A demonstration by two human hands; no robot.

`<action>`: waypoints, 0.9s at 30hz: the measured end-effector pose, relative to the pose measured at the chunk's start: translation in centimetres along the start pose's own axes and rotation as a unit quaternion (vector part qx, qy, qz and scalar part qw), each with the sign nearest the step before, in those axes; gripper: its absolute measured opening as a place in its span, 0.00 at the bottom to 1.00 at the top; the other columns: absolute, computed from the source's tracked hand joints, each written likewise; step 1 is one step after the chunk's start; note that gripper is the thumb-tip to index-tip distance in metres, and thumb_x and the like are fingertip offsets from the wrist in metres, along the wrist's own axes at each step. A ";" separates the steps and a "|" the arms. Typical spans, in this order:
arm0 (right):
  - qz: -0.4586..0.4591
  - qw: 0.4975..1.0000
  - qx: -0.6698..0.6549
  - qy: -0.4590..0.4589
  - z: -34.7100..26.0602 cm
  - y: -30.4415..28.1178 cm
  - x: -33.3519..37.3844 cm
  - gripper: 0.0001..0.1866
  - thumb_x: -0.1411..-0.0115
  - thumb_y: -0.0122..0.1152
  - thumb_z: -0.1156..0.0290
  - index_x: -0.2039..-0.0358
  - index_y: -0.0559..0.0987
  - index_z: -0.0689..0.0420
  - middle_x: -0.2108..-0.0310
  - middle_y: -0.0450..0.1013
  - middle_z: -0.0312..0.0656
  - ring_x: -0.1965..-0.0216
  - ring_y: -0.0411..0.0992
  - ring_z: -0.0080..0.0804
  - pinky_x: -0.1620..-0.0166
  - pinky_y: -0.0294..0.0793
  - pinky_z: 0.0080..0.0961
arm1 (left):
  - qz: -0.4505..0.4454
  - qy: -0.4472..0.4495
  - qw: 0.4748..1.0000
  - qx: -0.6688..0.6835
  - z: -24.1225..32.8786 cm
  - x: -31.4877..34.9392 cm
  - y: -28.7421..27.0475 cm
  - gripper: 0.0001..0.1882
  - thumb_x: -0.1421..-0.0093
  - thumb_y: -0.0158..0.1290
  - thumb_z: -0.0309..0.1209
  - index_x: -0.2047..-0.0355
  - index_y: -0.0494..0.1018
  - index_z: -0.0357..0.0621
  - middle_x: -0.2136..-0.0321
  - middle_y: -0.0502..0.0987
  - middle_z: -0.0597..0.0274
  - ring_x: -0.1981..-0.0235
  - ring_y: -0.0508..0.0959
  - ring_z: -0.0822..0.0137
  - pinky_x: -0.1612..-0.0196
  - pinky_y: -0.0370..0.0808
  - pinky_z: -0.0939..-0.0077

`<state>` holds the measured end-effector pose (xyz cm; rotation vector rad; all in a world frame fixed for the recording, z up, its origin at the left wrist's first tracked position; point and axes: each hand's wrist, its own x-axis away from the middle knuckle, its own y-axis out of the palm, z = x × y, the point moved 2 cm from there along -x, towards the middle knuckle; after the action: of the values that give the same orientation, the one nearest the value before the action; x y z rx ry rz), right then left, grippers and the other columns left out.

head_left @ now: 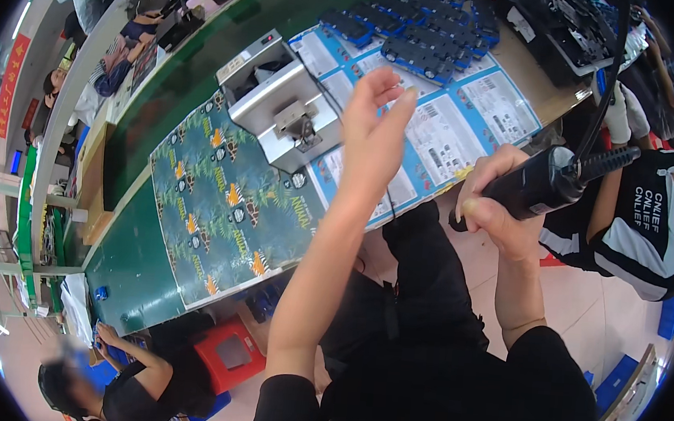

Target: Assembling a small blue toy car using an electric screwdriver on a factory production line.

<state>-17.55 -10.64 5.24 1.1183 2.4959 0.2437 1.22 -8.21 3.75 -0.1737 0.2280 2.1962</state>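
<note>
You are gripping a black power screwdriver (541, 181) in your right hand (503, 212), fingers wrapping tightly around its barrel. Its long axis is running from lower left to upper right, the cabled end pointing up and right, over the table's near edge. Your left hand (375, 130) is hovering open and holding nothing, fingers spread above the blue-bordered printed sheets (455, 117), beside the grey metal fixture (282, 103). Blue toy cars (422, 35) are lying beyond on the green table (131, 262).

Matt black plastic screwdriver (541, 181), brushed-metal fixture (286, 107)
</note>
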 end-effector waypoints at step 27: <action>-0.067 0.995 -0.078 -0.017 1.4 7.5 -0.3 0.11 0.48 0.66 0.76 0.73 0.70 0.62 0.83 0.69 0.39 0.85 0.68 0.22 0.77 0.70 0.18 | 0.193 -0.177 0.915 0.307 -2.0 13.8 -11.5 0.14 0.32 0.50 0.36 0.52 0.67 0.40 0.59 0.77 0.52 0.62 0.81 0.61 0.64 0.82 0.64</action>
<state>-11.73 -5.87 6.41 0.8813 2.4612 0.3703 2.43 8.77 -2.22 0.6659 0.7832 2.3701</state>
